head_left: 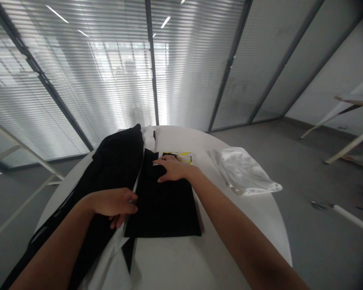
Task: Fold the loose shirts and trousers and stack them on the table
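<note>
A black garment with white trim [117, 161] lies over the left half of the round white table [199, 141] and hangs past its near edge. Beside it is a flat, squared-off panel of black fabric [166, 209]; I cannot tell whether the two are joined. My left hand [116, 205] is closed, its thumb and fingers pinching the white-trimmed edge between them. Laid flat near the panel's far end, my right hand [172, 167] has its fingers stretched out over the fabric. Just beyond those fingers, a yellow, white and black printed piece [186, 157] shows, partly covered.
Clear plastic bags [245, 171] lie on the table's right side, one corner over the edge. A pale metal frame [21, 149] stands at the left. A glass partition with blinds [187, 68] rises behind. Another table [357, 100] stands at the far right.
</note>
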Available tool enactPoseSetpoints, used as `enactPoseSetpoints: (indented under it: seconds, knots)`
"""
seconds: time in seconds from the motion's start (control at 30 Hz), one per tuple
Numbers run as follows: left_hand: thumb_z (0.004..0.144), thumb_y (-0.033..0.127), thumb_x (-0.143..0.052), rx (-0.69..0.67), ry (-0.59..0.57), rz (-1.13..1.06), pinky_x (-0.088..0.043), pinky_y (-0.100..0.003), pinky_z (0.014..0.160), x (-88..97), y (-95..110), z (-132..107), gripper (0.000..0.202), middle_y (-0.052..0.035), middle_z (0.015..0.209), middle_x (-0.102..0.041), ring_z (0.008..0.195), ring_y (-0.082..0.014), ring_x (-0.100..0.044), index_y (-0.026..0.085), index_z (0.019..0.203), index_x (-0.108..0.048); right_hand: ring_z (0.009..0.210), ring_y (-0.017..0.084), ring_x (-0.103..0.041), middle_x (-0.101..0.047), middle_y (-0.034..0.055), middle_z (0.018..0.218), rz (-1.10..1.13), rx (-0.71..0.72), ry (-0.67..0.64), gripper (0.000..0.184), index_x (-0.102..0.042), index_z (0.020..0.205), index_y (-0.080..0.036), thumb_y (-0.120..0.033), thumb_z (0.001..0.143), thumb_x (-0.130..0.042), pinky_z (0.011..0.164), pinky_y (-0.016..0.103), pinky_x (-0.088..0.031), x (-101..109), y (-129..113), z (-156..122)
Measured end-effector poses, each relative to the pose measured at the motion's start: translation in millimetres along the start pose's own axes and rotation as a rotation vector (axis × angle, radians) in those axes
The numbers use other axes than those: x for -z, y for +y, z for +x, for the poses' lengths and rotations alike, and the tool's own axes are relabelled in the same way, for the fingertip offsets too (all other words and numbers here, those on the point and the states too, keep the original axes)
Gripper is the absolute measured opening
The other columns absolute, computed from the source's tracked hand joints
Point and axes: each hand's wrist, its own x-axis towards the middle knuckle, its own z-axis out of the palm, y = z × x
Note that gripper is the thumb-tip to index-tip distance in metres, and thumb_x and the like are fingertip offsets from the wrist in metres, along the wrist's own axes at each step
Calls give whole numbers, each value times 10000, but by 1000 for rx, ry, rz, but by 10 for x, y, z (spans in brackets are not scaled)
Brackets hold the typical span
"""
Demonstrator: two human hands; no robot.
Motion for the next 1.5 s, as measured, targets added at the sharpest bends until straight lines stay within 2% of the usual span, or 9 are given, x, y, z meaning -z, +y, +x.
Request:
enactPoseSetpoints:
  seconds: [0.23, 0.43, 0.57, 0.9, 1.0, 1.07, 1.17, 1.33, 1.5]
  knots:
    - [724, 711, -507, 48, 466, -8, -284, -228, 357, 224, 95, 548, 572, -11, 452, -523, 341, -108, -444, 156, 590, -544, 1326, 337, -327, -386, 116, 1435, -75, 3, 144, 735, -423, 1391, -325, -484, 732, -706, 1072, 600, -161, -129, -13, 29]
    - [710, 504, -628, -13, 471, -58, -252, -201, 342, 254, 68, 662, 345, 47, 464, -486, 334, -92, -441, 174, 700, -527, 1200, 272, -479, -561, 58, 1278, -2, 79, 183, 362, -613, 1222, -334, -443, 881, -563, 1020, 458, -298, -71, 129, 90]
    - [747, 427, -589, -50, 401, -231, -250, -194, 327, 274, -44, 609, 289, 40, 512, -539, 330, -94, -439, 180, 864, -496, 1043, 202, -584, -662, 58, 1102, 107, 184, 244, 321, -665, 1154, -250, -404, 945, -475, 912, 309, -384, 29, 185, 96]
    - [755, 285, -605, -152, 315, -573, -248, -165, 355, 318, -32, 383, 743, 116, 428, -395, 332, -86, -337, 253, 1421, -277, 954, 176, -617, -687, 37, 1010, 316, 186, 394, 384, -681, 1092, -198, -436, 965, -408, 853, 263, -420, 142, 202, 61]
    - [774, 339, -601, -124, 358, -576, -211, -171, 349, 349, -20, 471, 563, 97, 440, -409, 329, -82, -331, 223, 1301, -439, 1016, 173, -603, -676, 30, 1097, 359, 173, 428, 381, -649, 1171, -216, -429, 966, -408, 903, 274, -411, 128, 192, 71]
    - [793, 432, -585, -72, 421, -555, -158, -181, 340, 404, 20, 606, 331, 80, 430, -387, 315, -71, -300, 176, 1004, -581, 1031, 172, -600, -670, 24, 1128, 380, 172, 437, 382, -638, 1196, -224, -422, 968, -403, 916, 279, -411, 117, 188, 80]
    - [777, 529, -592, 31, 555, -501, -125, -195, 343, 514, 123, 854, 405, 67, 396, -328, 305, -57, -266, 184, 608, -464, 1015, 175, -606, -674, 23, 1126, 397, 185, 444, 390, -639, 1201, -224, -425, 968, -399, 909, 285, -421, 105, 190, 90]
    - [746, 442, -665, 45, 761, -449, -178, -201, 340, 631, 215, 1124, 346, 55, 416, -374, 321, -71, -319, 185, 616, -472, 1029, 179, -605, -677, 22, 1121, 417, 153, 480, 410, -627, 1228, -228, -446, 964, -400, 928, 298, -423, 109, 212, 93]
    - [783, 323, -614, -81, 785, -577, -158, -182, 333, 634, 130, 1108, 175, 83, 480, -351, 318, -53, -292, 192, 758, -500, 1040, 185, -601, -672, 25, 1135, 441, 146, 492, 402, -621, 1242, -241, -441, 959, -416, 938, 313, -421, 112, 223, 90]
